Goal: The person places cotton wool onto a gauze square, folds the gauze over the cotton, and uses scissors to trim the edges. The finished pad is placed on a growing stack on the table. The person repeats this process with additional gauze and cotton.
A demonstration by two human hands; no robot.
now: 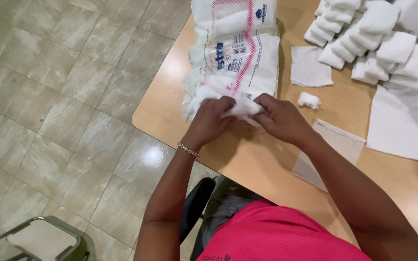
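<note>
Both hands closed on one cotton wad [242, 109], at the near edge of the table [247, 164], just in front of the cotton pack [235, 53]. Left hand [210, 118] pinches its left end, right hand [280, 118] pinches the right end; fingers curl over most of it, only the white middle shows.

Handling, my read: very light, soft, no stiffness, compresses and tears easily, fibres likely cling to fingers. Not slippery. Best held at the two ends with fingertips, light pressure; squeezing the middle would flatten it.

Around it:
- pack is plastic, white with pink and blue print, open end towards the hands, touching or nearly touching the wad
- small loose tuft [309, 100] just right of the right hand
- flat gauze square [332, 147] under or beside the right forearm, can't tell which
- another square [310, 67] further back, larger sheet [398, 123] to the right
- pile of folded pads [378, 38] at the far right corner

Nothing blocks the hands; the pack crowds the front.
</note>
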